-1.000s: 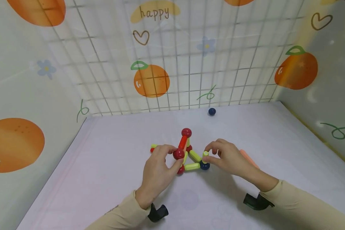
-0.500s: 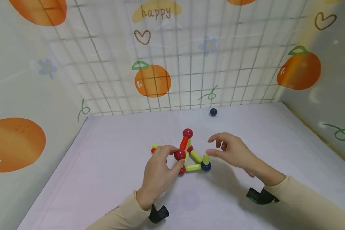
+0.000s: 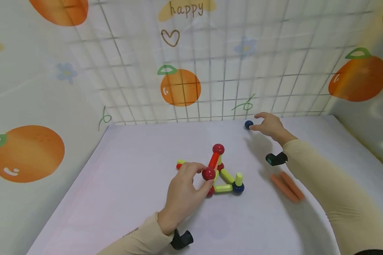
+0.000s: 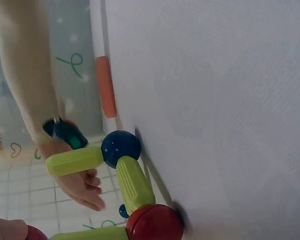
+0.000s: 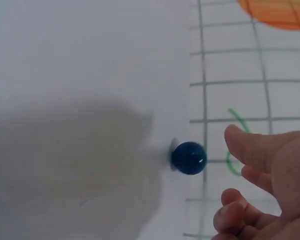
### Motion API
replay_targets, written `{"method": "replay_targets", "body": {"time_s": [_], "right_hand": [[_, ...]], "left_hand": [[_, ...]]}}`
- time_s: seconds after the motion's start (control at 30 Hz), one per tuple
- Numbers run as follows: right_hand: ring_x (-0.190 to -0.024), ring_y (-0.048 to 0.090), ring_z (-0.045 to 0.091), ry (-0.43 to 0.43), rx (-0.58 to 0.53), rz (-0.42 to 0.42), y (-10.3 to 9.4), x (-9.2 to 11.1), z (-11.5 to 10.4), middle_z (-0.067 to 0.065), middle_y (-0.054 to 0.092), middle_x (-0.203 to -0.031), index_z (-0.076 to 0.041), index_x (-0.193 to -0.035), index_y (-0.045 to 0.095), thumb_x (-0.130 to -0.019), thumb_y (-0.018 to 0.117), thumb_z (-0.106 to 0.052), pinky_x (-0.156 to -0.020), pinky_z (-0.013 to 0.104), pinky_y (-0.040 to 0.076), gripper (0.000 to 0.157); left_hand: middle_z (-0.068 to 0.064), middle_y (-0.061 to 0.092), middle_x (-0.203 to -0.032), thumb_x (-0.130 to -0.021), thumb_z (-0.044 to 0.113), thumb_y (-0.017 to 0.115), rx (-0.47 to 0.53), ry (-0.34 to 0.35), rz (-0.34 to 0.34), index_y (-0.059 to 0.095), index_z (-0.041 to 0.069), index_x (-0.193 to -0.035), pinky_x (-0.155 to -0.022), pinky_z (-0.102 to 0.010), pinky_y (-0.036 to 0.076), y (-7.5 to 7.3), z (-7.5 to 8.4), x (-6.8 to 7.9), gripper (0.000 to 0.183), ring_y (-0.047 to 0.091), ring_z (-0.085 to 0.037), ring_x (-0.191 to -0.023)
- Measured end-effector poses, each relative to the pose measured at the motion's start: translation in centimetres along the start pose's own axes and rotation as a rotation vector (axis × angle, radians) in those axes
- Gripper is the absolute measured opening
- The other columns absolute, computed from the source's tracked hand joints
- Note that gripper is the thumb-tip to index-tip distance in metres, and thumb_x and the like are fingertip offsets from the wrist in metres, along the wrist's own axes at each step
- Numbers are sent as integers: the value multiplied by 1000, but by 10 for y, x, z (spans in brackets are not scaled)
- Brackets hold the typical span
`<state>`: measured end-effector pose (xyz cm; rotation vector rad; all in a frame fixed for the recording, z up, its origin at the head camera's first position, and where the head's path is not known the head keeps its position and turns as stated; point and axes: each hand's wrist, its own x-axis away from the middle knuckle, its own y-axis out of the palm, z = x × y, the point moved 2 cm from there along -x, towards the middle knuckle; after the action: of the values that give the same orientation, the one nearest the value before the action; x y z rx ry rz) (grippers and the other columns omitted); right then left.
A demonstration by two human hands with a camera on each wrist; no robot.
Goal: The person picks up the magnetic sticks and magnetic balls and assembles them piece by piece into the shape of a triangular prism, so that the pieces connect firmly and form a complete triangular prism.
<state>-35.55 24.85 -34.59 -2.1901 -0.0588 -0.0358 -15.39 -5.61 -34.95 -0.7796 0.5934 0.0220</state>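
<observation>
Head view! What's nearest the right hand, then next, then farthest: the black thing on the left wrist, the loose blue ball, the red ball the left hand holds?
1. Loose blue ball, just left of the right hand.
2. Red ball, pinched in the left hand.
3. Black thing on the left wrist, near the picture's bottom.

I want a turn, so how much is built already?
Done: the yellow triangle base, and an upright stick on its blue corner ball. In hand: the left hand holds an upper red ball; the right hand is beside the loose blue ball, not gripping it. To do, probably: topping that bare stick; two orange sticks lie loose.
</observation>
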Motion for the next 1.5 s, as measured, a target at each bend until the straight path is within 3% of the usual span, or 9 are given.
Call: {"method": "replay_targets", "body": {"time_s": [0.17, 0.27, 0.47, 0.73, 1.03, 1.17, 1.33, 1.5], "right_hand": [[-124, 48, 47, 54, 12, -67, 7, -11, 19, 32, 33, -152, 0, -146, 39, -93, 65, -28, -103, 58, 42, 66], [-131, 41, 49, 57, 27, -78, 14, -14, 29, 32, 31, -152, 1, -145, 40, -93, 65, -28, -107, 59, 38, 65], [-132, 41, 50, 43, 75, -38, 25, -14, 40, 32, 42, -145, 3, -141, 43, -91, 64, -31, -111, 59, 33, 64], [-114, 55, 44, 40, 142, 16, 25, -17, 37, 30, 62, -125, 3, -137, 47, -91, 65, -33, -102, 56, 42, 61], [-122, 50, 48, 51, 163, -4, 22, -24, 33, 31, 56, -132, 4, -136, 47, -90, 65, -34, -104, 56, 40, 63], [-125, 48, 48, 23, 123, 10, 19, -26, 23, 31, 50, -139, 4, -135, 49, -89, 66, -34, -105, 57, 39, 62], [-110, 53, 41, -11, 12, 15, 12, -22, -2, 29, 52, -133, 0, -136, 50, -89, 68, -36, -87, 48, 48, 62], [-92, 49, 30, -27, -80, 4, 5, -8, -26, 19, 53, -112, -6, -140, 49, -89, 70, -39, -66, 32, 42, 65]], "left_hand": [[1, 65, -105, -80, 19, 80, 20, 7, -18, 66, 16, -108, -73, -25, 52, 4, 3, 5, 31, 61, -16, -96], [2, 65, -103, -80, 18, 80, 25, 13, -16, 66, 17, -107, -74, -25, 52, 6, 5, 8, 31, 61, -14, -96], [3, 65, -103, -80, 19, 80, 36, 2, -34, 66, 17, -107, -73, -22, 50, 9, 7, 13, 31, 60, -10, -94], [2, 65, -101, -79, 16, 80, 29, 20, -14, 66, 16, -107, -72, -22, 49, 8, 8, 11, 31, 60, -11, -93], [1, 65, -100, -79, 16, 80, 43, 35, 7, 66, 17, -106, -74, -24, 51, 6, 9, 6, 31, 61, -12, -93], [1, 65, -100, -78, 15, 81, 31, 38, 24, 67, 16, -106, -73, -24, 51, 3, 9, 4, 31, 62, -12, -93], [1, 65, -102, -78, 16, 81, 10, 23, 27, 67, 16, -106, -74, -25, 52, -1, 5, 0, 31, 62, -12, -94], [1, 65, -104, -78, 17, 82, -10, 0, 34, 67, 16, -106, -75, -26, 53, -4, -2, -2, 32, 62, -12, -95]]}}
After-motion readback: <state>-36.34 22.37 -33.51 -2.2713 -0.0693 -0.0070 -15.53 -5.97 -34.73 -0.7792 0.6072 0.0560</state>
